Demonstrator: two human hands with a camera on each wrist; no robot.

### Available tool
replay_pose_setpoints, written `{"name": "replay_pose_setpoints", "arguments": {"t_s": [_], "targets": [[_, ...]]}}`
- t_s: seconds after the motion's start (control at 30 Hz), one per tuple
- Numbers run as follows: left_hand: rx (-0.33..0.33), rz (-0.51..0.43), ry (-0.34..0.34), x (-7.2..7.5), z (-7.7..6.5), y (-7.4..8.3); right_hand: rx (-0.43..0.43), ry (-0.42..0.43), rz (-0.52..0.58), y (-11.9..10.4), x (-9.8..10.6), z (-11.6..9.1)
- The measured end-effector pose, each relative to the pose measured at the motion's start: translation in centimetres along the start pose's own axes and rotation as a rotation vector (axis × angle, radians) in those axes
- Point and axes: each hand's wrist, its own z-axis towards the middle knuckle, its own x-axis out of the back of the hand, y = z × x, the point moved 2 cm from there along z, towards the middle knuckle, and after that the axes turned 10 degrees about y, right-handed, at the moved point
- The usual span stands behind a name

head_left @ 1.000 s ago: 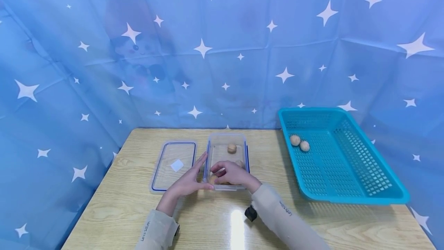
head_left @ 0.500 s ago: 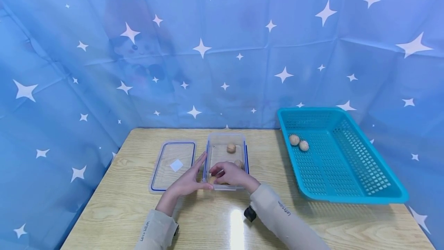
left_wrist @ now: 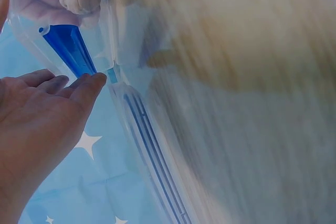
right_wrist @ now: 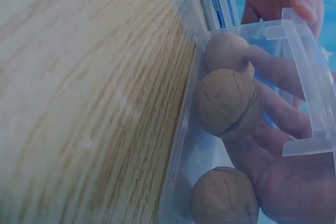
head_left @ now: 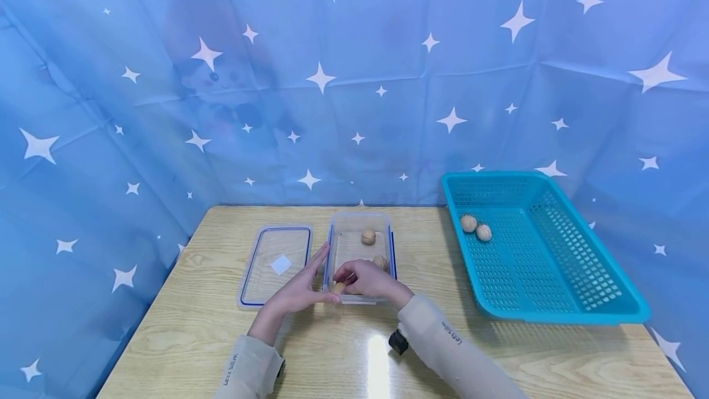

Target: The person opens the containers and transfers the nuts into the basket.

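Observation:
A clear plastic food container (head_left: 346, 241) with blue side latches (left_wrist: 71, 48) stands open on the table. My left hand (head_left: 296, 291) rests against its left side and front corner, fingers extended and thumb spread. Down inside the front of the container, my right hand (head_left: 365, 279) has curled fingers at a walnut (head_left: 339, 288) in the near left corner, thumb touching it. The right wrist view shows that walnut (right_wrist: 226, 51) through the wall, plus two walnuts in front of the fingers. Toward the back of the container lies one walnut (head_left: 368, 237), and another walnut (head_left: 380, 262) is beside the right hand.
Left of the container, its clear lid (head_left: 266, 276) with a blue seal and white label lies flat on the table (head_left: 194, 325). A teal perforated basket (head_left: 532, 263) at the right holds two walnuts (head_left: 475, 227). A blue star-patterned curtain (head_left: 388, 140) hangs behind.
The right hand shifts very slightly, leaving the walnut beside it at the container's right side more visible. The left hand stays at the container, and the head view drifts a little.

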Motion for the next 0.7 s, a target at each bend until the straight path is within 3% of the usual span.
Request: {"name": "replay_pose_setpoints", "arguments": {"t_s": [0.7], "targets": [[0.017, 0.005, 0.001, 0.03, -0.14, -0.16, 0.013, 0.003, -0.064, -0.07, -0.08, 0.07]]}}
